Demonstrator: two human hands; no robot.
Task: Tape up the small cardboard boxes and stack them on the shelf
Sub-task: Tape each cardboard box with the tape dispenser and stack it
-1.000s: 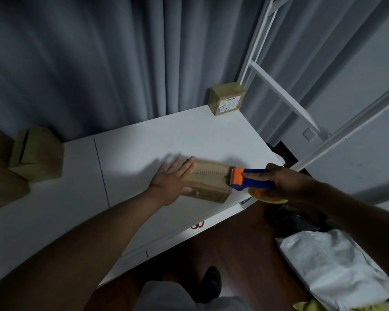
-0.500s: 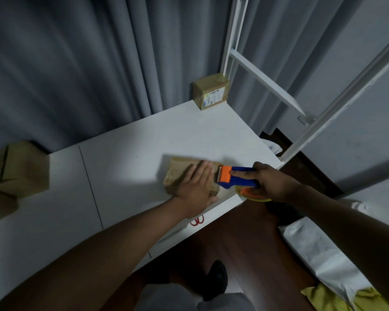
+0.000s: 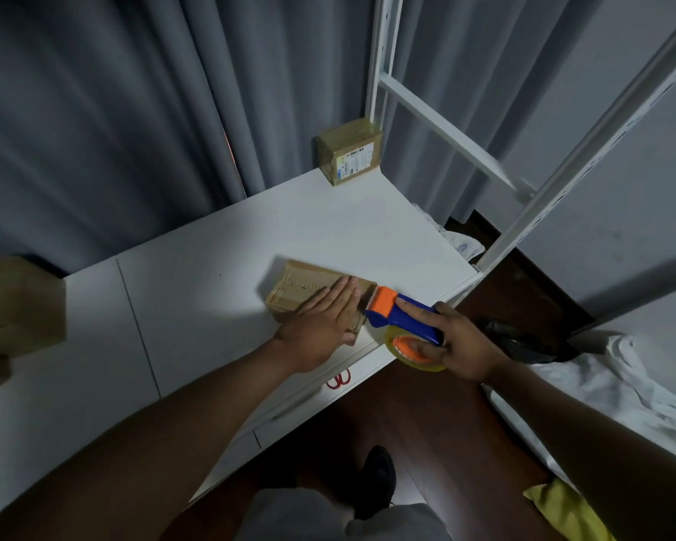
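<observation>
A small flat cardboard box [image 3: 301, 285] lies on the white shelf board [image 3: 219, 244] near its front right corner. My left hand [image 3: 322, 318] lies flat on the box's right half, fingers straight, pressing down. My right hand [image 3: 451, 343] grips a blue and orange tape dispenser [image 3: 397, 312] with a roll of clear tape; the dispenser's orange head touches the box's right end. A second, taped box [image 3: 348, 150] with a label stands at the shelf's back right corner beside the upright.
White shelf uprights [image 3: 379, 56] and a cross brace [image 3: 445, 130] rise at the right. More cardboard boxes [image 3: 16, 302] sit at the left edge. Grey curtains hang behind. White plastic bags [image 3: 601, 396] and a yellow item [image 3: 562, 509] lie on the dark floor.
My left hand slid from the box's left end onto its right half. The dispenser stayed at the box's right end. The view shifted, so things sit further left in frame.
</observation>
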